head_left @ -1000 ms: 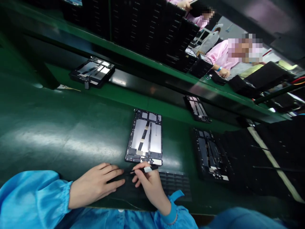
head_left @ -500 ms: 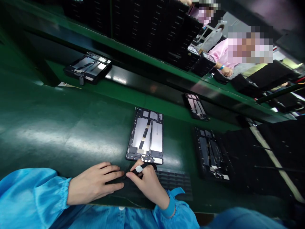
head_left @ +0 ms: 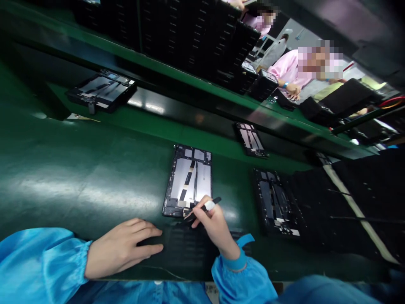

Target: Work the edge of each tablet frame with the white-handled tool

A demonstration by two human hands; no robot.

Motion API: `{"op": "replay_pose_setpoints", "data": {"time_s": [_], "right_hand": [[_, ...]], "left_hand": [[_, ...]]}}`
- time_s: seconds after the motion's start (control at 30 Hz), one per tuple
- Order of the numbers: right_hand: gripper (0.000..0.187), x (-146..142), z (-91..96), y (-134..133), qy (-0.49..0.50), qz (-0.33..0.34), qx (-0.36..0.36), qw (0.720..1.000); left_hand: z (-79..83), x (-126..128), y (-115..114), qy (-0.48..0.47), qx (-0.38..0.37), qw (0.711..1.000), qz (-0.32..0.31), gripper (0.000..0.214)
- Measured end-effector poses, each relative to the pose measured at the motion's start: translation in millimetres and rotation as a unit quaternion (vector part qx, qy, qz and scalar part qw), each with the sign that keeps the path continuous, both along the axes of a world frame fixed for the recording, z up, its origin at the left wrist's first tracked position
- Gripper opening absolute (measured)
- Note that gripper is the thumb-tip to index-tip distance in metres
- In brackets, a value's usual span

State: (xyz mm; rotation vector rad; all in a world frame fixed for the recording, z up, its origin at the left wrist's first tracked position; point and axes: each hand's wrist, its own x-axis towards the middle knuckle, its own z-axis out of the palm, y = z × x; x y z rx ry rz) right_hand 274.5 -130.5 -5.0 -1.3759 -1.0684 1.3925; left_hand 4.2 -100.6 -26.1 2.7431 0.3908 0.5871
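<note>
My right hand (head_left: 212, 224) grips a slim black pen-like tool (head_left: 204, 209) with a white band, and its tip sits at the lower edge of a tablet frame (head_left: 186, 181). The frame lies face down on the green bench, showing a silver back panel and dark ribbon strips. My left hand (head_left: 122, 249) rests on a dark ridged mat (head_left: 186, 249) just below the frame, with its fingers loosely together. It holds nothing I can see.
A second opened tablet frame (head_left: 275, 202) lies to the right, beside a black cloth (head_left: 348, 202). Further tablet frames (head_left: 249, 139) sit on the bench beyond, below tall black racks (head_left: 196, 38). A co-worker in pink (head_left: 291, 71) works across the line.
My right hand has moved up and to the right, away from my left hand, carrying the tool to the frame's lower edge. The sleeve shows more. My left hand stays nearly still.
</note>
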Motion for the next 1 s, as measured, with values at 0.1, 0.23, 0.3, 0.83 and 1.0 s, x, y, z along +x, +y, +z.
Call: {"op": "replay_pose_setpoints", "data": {"time_s": [0.1,0.23,0.3,0.83,1.0], "right_hand": [[0.048,8,5.4,25,0.0,0.045,-0.051,0.998],[0.05,4,-0.1,48,0.003,0.099,-0.087,0.991],[0.05,0,-3.0,54,0.005,0.114,-0.091,0.989],[0.051,-6,-4.1,62,-0.009,0.148,-0.119,0.982],[0.051,-6,-2.9,62,-0.013,0.148,-0.122,0.981]], "left_hand": [[3.9,10,13,-0.031,0.011,0.999,0.025,0.028],[0.9,19,29,-0.05,0.085,0.993,0.067,0.029],[-2.4,20,32,-0.05,0.1,0.991,0.068,0.028],[-7.5,22,33,-0.071,0.08,0.992,0.07,0.028],[-10.7,22,33,-0.072,0.084,0.992,0.066,0.028]]}}
